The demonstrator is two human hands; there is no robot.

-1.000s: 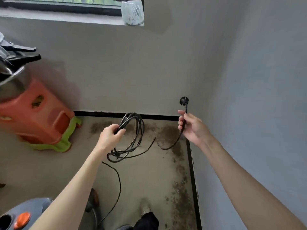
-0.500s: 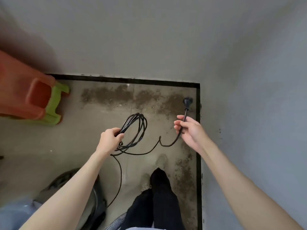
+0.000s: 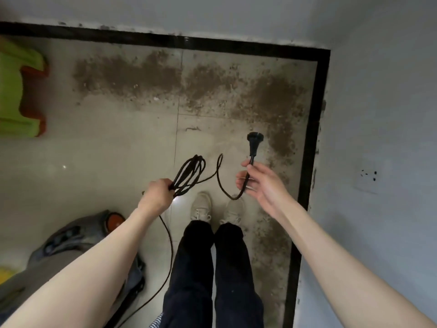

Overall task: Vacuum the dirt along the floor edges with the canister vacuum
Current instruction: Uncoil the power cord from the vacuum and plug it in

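My left hand [image 3: 157,196] grips a coiled bundle of the black power cord [image 3: 189,174]. My right hand [image 3: 260,183] pinches the cord just below its black plug [image 3: 254,139], which points up and away from me. A loop of cord hangs between the two hands, and another length runs down past my left forearm. The grey canister vacuum [image 3: 80,245] with an orange button sits on the floor at the lower left, partly hidden by my left arm. Brown dirt [image 3: 267,98] lies along the far wall and down the right wall's black skirting.
A wall socket [image 3: 367,177] sits low on the right wall. A green and orange plastic stool [image 3: 16,95] stands at the left edge. My legs and white shoes [image 3: 201,207] are on the tiles near the corner. Black skirting [image 3: 314,129] borders the floor.
The view has tilted down from the wall to the floor corner. Both hands keep their hold on the cord, and the plug has stayed raised in my right hand.
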